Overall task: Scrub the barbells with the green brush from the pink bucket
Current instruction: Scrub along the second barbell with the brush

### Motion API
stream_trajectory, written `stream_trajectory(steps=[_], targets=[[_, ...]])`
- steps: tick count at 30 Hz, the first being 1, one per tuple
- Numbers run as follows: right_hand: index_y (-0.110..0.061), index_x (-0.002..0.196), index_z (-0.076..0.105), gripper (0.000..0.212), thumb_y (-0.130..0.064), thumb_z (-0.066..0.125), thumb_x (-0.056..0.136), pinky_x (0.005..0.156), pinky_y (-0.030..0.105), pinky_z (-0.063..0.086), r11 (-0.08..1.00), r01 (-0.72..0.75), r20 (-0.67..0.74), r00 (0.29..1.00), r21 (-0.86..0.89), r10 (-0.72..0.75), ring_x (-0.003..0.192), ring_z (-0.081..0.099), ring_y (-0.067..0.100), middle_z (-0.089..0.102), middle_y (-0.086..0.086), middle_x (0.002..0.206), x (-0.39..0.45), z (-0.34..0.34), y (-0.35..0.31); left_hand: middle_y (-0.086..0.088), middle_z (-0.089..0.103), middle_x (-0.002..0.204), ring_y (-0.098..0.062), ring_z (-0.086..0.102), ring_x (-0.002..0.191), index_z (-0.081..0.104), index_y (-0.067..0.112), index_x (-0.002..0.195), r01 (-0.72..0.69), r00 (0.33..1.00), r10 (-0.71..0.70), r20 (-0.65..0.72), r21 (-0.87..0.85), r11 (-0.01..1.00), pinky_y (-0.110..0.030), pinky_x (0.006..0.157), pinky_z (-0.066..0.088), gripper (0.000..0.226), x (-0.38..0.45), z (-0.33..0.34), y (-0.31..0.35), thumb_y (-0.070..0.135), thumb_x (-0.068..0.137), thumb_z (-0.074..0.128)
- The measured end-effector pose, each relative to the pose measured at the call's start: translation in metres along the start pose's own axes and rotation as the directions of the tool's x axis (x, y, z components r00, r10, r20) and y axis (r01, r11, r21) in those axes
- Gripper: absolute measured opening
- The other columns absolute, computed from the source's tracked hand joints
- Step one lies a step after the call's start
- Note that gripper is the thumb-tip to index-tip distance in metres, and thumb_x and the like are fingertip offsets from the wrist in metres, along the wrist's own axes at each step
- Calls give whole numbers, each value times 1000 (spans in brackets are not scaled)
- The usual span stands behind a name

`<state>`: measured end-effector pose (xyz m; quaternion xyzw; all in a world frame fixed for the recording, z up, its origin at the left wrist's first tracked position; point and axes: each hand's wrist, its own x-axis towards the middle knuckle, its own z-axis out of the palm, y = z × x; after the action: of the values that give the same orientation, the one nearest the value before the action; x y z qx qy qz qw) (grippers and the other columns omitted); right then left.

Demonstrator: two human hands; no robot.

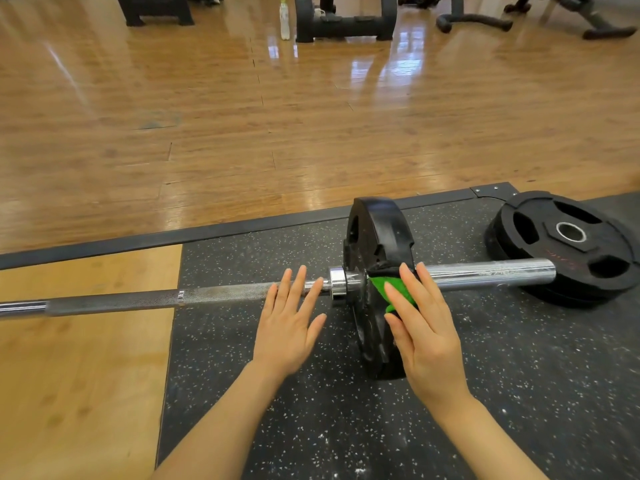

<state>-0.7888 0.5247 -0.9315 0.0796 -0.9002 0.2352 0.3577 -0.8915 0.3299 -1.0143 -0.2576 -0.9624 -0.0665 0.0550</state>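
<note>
A steel barbell [221, 294] lies across a black speckled mat, with one black weight plate [377, 237] standing on its sleeve. My left hand [287, 327] is flat, and its straight fingertips rest on the knurled shaft just left of the collar. My right hand [426, 327] presses the green brush [384, 285] against the near face of the plate, beside the sleeve. Its fingers are straight and cover most of the brush. The pink bucket is out of view.
Loose black plates [568, 244] lie stacked flat under the bar's right end. The rubber mat [519, 375] meets a wooden panel [86, 341] on the left. A plastic bottle [284, 19] and gym machine bases [346, 26] stand far back on the wood floor.
</note>
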Motion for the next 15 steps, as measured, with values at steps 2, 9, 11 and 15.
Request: stream_trajectory(steps=[2, 9, 11, 15], targets=[[1, 128, 56, 35, -17, 46, 100, 117, 36, 25, 1000, -19, -29, 999, 21, 19, 141, 32, 33, 43, 13, 144, 5, 0, 0, -2, 3, 161, -24, -2, 148, 14, 29, 153, 0, 1000, 0, 3, 3, 1000, -42, 117, 4, 58, 4, 0, -1, 53, 101, 12], [0, 129, 53, 34, -16, 46, 99, 117, 39, 26, 994, -83, -96, 991, 70, 90, 141, 32, 33, 44, 16, 143, 15, -4, 4, 0, 0, 160, -21, -8, 147, 9, 32, 152, 11, 1000, -11, 24, -23, 1000, -39, 118, -5, 60, 21, -5, -6, 57, 98, -1], [-2, 130, 52, 35, -15, 47, 98, 117, 39, 26, 994, -94, -106, 989, 63, 100, 141, 32, 33, 44, 15, 143, 17, -5, 7, 3, -9, 159, -19, -15, 146, 3, 35, 151, 14, 999, -13, 30, -48, 999, -36, 117, -13, 65, 28, -8, -7, 61, 93, -11], [-2, 130, 51, 35, -16, 47, 98, 117, 37, 25, 993, -108, -119, 986, 44, 113, 141, 32, 32, 44, 15, 143, 23, -8, 14, 7, -21, 155, -16, -24, 143, -6, 38, 151, 34, 998, -30, 64, -52, 998, -35, 116, -17, 70, 41, -12, -11, 62, 86, -16]])
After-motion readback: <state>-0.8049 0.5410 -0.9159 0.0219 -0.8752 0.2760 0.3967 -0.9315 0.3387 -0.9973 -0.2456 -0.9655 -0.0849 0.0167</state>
